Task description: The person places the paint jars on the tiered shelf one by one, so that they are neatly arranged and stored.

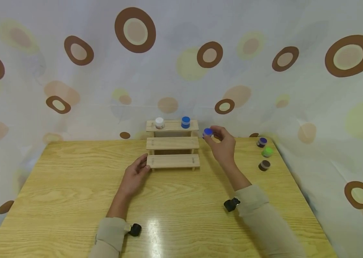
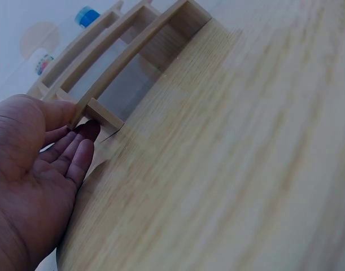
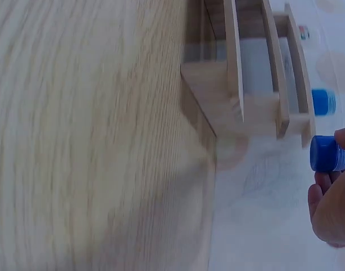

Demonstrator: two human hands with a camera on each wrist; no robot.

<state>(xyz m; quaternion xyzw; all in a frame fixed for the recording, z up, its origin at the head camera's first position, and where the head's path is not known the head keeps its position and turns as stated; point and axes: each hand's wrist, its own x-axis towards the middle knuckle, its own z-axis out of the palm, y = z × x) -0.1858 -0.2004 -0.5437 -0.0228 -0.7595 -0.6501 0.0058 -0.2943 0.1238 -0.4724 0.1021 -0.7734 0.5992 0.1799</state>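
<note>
Left sleeve (image 1: 105, 250), bottom, left of centre: beige, broad cuff (image 1: 110, 231), black blocky camera (image 1: 135, 229) at inner edge. Right sleeve (image 1: 270, 229), lower right: beige, similar black camera (image 1: 230, 205).

The right wrist view's right edge crops the right hand (image 3: 335, 213), whose fingers cover part of the held blue jar (image 3: 324, 153), its top edge cuts off the wooden rack (image 3: 208, 83), the left wrist view's left edge trims the left hand (image 2: 34, 178), and the white jar (image 1: 159, 123) shows lettering too small to read.
</note>
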